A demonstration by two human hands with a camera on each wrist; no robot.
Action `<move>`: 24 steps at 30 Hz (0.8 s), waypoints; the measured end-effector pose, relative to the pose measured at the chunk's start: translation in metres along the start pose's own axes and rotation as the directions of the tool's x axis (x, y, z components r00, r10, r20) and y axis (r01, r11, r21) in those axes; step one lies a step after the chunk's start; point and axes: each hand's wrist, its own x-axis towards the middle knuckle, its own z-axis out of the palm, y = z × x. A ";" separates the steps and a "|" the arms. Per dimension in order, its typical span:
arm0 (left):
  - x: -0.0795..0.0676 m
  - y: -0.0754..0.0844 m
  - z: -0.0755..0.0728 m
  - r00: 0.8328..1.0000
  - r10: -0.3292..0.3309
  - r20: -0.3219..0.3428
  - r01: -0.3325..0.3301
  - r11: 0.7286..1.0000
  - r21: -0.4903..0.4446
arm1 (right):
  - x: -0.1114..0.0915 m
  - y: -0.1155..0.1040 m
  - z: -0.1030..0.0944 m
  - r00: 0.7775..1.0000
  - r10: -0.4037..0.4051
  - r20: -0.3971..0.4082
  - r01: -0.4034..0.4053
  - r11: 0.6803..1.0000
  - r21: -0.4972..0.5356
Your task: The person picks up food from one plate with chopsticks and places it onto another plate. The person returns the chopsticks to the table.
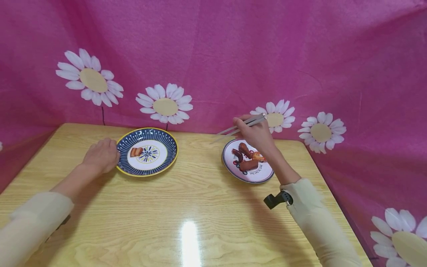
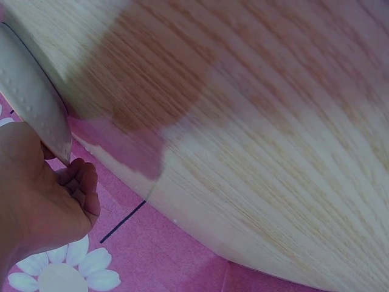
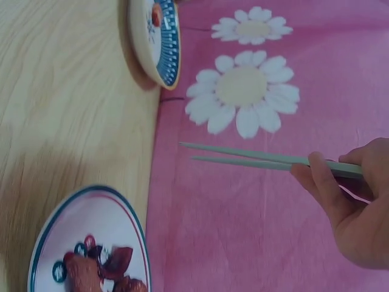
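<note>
My left hand (image 1: 100,155) rests with curled fingers against the rim of a blue patterned plate (image 1: 168,155) that carries one brown food piece (image 1: 136,151); in the left wrist view the fingers (image 2: 82,182) touch the plate's underside (image 2: 33,103). My right hand (image 1: 255,135) holds a pair of grey chopsticks (image 1: 238,127) raised above a white plate (image 1: 230,146) with several brown sausage pieces (image 1: 245,157). The chopstick tips (image 3: 188,152) point left and hold nothing. The white plate (image 3: 97,210) and the blue plate (image 3: 155,39) both show in the right wrist view.
Both plates sit on a light wooden table (image 1: 186,207) near its far edge. A pink cloth with white daisies (image 1: 165,104) hangs behind and to the right of the table.
</note>
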 end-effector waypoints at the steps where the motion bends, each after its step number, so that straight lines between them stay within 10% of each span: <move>1: 0.000 0.000 0.000 1.000 0.000 0.000 0.000 1.000 -0.002 | 0.000 -0.002 0.004 1.000 -0.004 0.006 0.004 1.000 -0.001; 24: -0.002 -0.001 0.000 1.000 -0.008 0.003 0.008 1.000 -0.012 | 0.019 -0.017 0.078 0.990 -0.040 0.135 0.023 0.992 0.122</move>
